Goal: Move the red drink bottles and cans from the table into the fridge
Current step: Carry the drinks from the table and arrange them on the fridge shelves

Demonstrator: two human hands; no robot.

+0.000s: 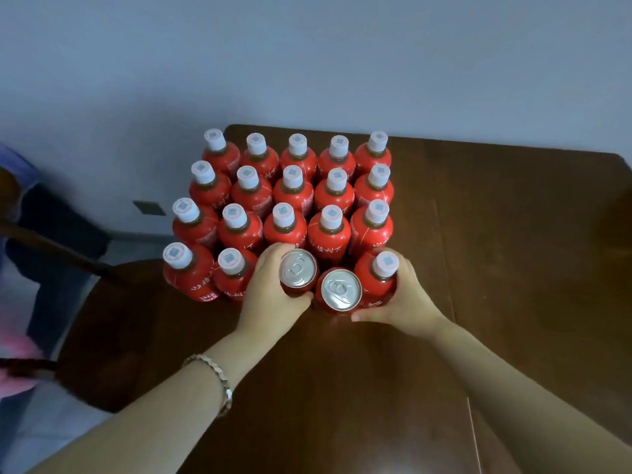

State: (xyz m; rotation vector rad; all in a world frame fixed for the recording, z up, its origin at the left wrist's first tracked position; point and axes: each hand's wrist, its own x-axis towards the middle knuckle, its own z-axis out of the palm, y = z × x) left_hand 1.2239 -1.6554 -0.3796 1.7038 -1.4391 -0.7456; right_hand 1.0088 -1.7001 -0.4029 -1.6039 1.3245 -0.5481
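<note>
On the bench (513,268), at the front of the packed red bottles (293,192), the left grip (270,295) holds one can (298,272), the right grip (407,299) wraps the corner bottle (378,285), a second can (341,290) standing between.

Dim bluish light; cans (341,289) gleam (left edge seemingly blurred).

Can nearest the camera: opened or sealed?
Sealed. The can stands upright on the table; its silver lid is whole, the ring pull lies flat and no opening shows.
</note>
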